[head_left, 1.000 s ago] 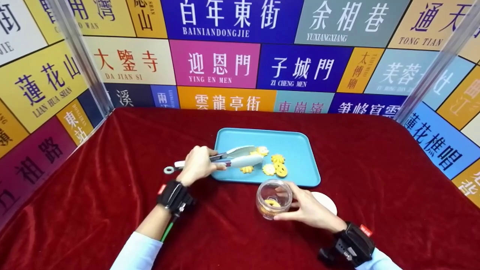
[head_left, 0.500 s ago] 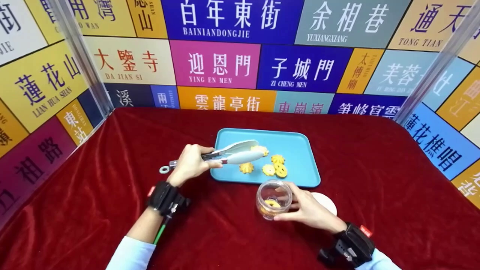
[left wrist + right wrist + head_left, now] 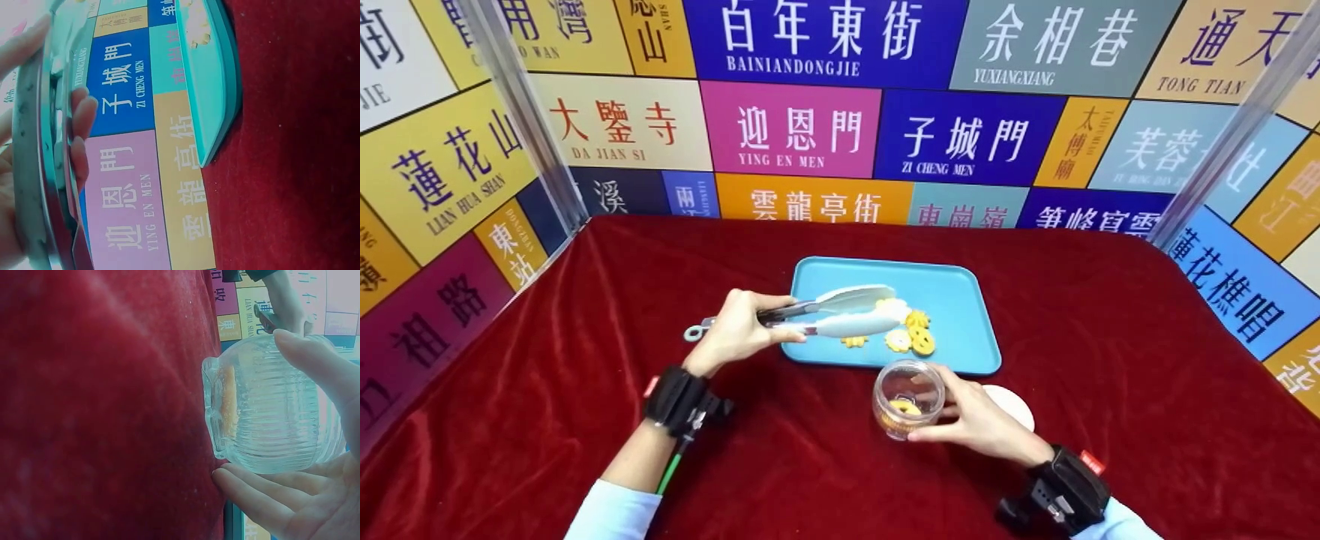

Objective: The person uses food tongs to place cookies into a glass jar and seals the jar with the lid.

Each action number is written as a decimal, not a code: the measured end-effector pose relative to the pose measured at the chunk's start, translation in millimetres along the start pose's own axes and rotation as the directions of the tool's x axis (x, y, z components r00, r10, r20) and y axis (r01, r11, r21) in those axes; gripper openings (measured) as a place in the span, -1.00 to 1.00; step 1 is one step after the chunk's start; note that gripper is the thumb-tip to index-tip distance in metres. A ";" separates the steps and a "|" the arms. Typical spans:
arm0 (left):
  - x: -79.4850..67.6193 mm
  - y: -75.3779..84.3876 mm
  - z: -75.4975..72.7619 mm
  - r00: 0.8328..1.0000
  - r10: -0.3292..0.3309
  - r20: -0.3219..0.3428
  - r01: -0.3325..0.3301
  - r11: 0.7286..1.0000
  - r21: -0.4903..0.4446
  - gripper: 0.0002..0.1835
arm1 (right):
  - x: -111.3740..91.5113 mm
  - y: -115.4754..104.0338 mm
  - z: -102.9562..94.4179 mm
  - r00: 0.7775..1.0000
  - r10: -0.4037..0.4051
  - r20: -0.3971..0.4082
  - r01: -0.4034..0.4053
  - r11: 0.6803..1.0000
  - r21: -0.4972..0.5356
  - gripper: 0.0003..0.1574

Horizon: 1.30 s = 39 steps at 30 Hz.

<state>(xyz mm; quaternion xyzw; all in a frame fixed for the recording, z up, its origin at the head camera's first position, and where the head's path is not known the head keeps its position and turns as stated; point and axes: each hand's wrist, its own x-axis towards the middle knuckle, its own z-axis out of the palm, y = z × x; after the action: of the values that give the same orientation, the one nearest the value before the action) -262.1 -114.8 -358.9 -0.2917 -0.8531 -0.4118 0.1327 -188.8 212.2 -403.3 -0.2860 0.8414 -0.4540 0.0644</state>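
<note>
My left hand (image 3: pixel 739 328) grips metal tongs (image 3: pixel 787 311) with pale, broad tips, held over the blue tray (image 3: pixel 960 300). A flower-shaped cookie (image 3: pixel 892 306) shows at the tips; I cannot tell whether they pinch it. Close by on the tray lie a ridged cookie (image 3: pixel 918 319), a pale-centred cookie (image 3: pixel 898 340) and a pretzel-shaped cookie (image 3: pixel 922 341). Another cookie (image 3: pixel 854 343) is partly hidden beneath the tongs. My right hand (image 3: pixel 979 420) holds a clear ribbed jar (image 3: pixel 275 410) upright on the cloth, thumb and fingers on opposite sides. A cookie (image 3: pixel 229 402) lies at its bottom.
A round white lid (image 3: pixel 1009 405) lies behind my right hand, partly covered by it. Dark red velvet cloth (image 3: pixel 780 465) covers the table. Clear upright posts (image 3: pixel 536 127) and walls of coloured street-name signs (image 3: pixel 787 124) stand around the back and sides.
My left hand has drawn back slightly to the left, then the tongs' tips have shifted right and toward me, along with the cookie at them. My right hand and the jar stay put.
</note>
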 end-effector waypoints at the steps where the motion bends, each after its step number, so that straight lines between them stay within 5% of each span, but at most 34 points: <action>1: -0.7 0.3 -0.4 1.000 0.015 0.003 -0.015 1.000 -0.002 -0.52 | 0.0 0.1 0.0 1.000 0.000 0.000 0.000 1.000 -0.001 -0.02; 20: -11.8 11.7 -0.7 0.976 0.150 0.157 -0.143 0.988 -0.052 -0.53 | -1.7 -1.3 -0.3 1.000 0.018 -0.009 -0.019 0.999 -0.047 0.01; 39: -12.2 18.7 7.3 0.957 0.143 0.254 -0.137 0.990 -0.042 -0.51 | -1.2 -0.6 -0.1 1.000 0.008 -0.006 -0.008 1.000 -0.025 -0.02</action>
<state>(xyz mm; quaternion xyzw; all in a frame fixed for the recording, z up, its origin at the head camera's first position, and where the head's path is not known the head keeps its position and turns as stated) -241.0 -104.7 -357.6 -0.4037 -0.8352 -0.3707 0.0467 -187.6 212.7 -402.9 -0.2820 0.8484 -0.4440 0.0604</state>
